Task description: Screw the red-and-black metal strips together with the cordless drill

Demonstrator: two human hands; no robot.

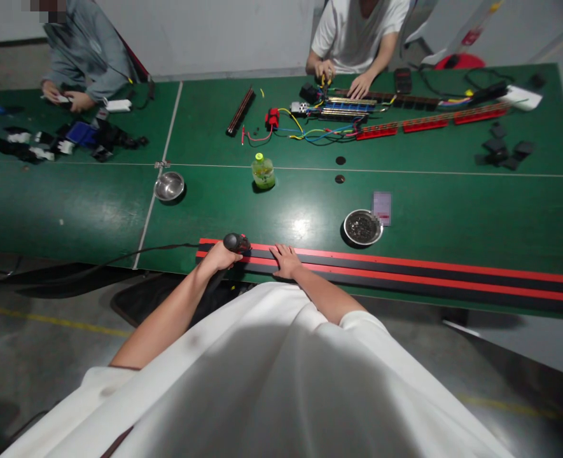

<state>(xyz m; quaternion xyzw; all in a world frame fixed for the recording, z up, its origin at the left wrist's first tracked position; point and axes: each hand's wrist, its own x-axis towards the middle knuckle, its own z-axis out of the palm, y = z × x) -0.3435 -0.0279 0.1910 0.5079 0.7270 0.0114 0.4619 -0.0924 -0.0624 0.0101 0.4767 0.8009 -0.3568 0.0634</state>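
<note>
My left hand [220,257] is wrapped round a black power drill [236,242], whose rounded back end faces up toward me. The drill is over the left end of two long black-and-red rails [405,269], which lie side by side along the near edge of the table. Its tip is hidden from this angle. My right hand [287,261] rests on the rails a short way to the right, fingers spread and flat. A black cable [166,247] runs off leftward from near the rails' left end.
On the green table [214,203] stand a metal bowl of small dark parts [362,227], another metal bowl [169,186] and a green-capped bottle [263,172]. Across the table, one person [357,38] handles wired strips [348,108]; another [90,51] sits by black and white parts.
</note>
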